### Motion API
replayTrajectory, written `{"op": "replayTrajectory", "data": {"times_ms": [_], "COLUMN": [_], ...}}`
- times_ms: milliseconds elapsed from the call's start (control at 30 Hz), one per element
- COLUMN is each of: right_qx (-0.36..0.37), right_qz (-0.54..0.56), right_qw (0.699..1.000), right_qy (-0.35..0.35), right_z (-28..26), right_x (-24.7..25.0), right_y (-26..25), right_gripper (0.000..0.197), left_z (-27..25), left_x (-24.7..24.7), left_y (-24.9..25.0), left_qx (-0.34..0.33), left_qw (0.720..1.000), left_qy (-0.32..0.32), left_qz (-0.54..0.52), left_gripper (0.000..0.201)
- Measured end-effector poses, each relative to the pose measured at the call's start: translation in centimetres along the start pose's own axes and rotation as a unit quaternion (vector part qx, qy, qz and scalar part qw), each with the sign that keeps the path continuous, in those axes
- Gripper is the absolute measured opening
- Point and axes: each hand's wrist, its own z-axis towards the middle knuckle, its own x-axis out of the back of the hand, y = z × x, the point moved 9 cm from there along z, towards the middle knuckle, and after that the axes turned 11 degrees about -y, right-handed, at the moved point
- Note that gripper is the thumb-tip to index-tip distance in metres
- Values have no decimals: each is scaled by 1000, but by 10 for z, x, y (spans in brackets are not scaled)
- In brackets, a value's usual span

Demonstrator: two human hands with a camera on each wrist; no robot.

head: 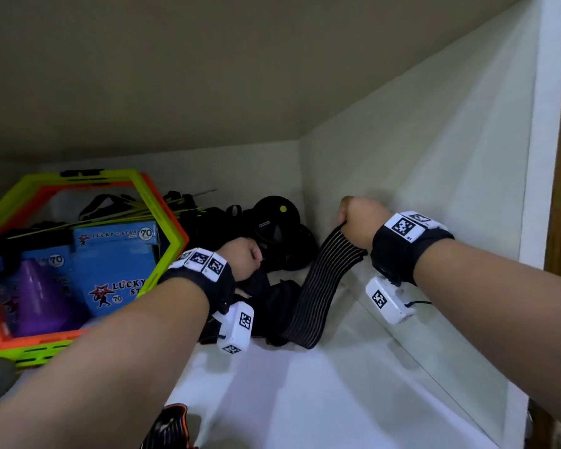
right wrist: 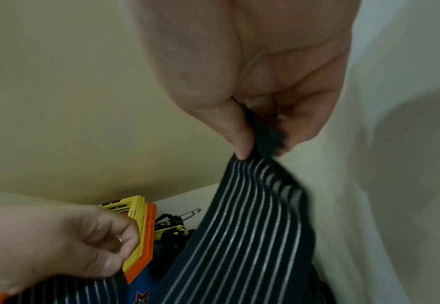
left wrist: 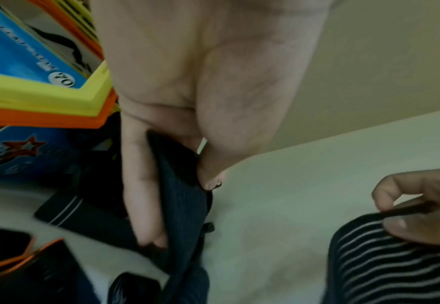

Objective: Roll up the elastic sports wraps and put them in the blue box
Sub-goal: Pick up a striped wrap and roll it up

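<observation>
Both hands are closed on the same black elastic wrap with thin white stripes (head: 321,283). One end of it is pinched between the thumb and curled fingers of the right hand (head: 361,222), which is raised near the white side wall (head: 434,176) of the shelf compartment, so that the band is stretched down and to the left from it. The other part of the wrap is gripped by the left hand (head: 243,257), lower and well to the left, with the thumb (left wrist: 211,164) pressed against the fabric and a finger (left wrist: 140,195) laid along its other side. Between the hands the band sags onto the white shelf floor (head: 305,400), where more dark fabric is bunched (head: 272,306).

Left of the hands, blue boxes marked "Lucky Star" (head: 117,273) are seen through a stack of hexagonal rings, yellow-green (head: 30,186) over orange (head: 175,222), together with a purple object (head: 39,299). Behind the hands, black round gear with a yellow dot (head: 276,222) and black straps (head: 208,218) are piled against the back wall. An orange-edged black item (head: 169,426) lies at the front edge.
</observation>
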Motion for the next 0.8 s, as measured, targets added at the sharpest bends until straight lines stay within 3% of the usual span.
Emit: {"op": "replayTrajectory", "data": {"times_ms": [167, 333, 400, 500, 633, 800], "right_qx": [-1, 26, 63, 96, 127, 165], "right_qz": [-6, 161, 194, 206, 292, 369], "right_qw": [1000, 983, 973, 972, 948, 913], "right_qy": [-29, -88, -109, -64, 6, 50], "right_z": [-6, -11, -18, -31, -47, -66], "right_x": [15, 15, 18, 32, 42, 45], "right_y": [-18, -34, -49, -66, -75, -81], "right_gripper": [19, 16, 31, 42, 28, 21], "left_z": [-13, -42, -52, -65, -84, -100], "left_x": [37, 64, 66, 76, 92, 88], "left_y": [11, 27, 37, 52, 68, 75], "left_qx": [34, 8, -22, -78, -134, -151], "left_qw": [999, 993, 991, 982, 965, 934], "left_qy": [0, -17, -39, -4, 76, 92], "left_qz": [-2, -114, -128, -170, -212, -310], "left_gripper": [18, 8, 22, 33, 19, 23]}}
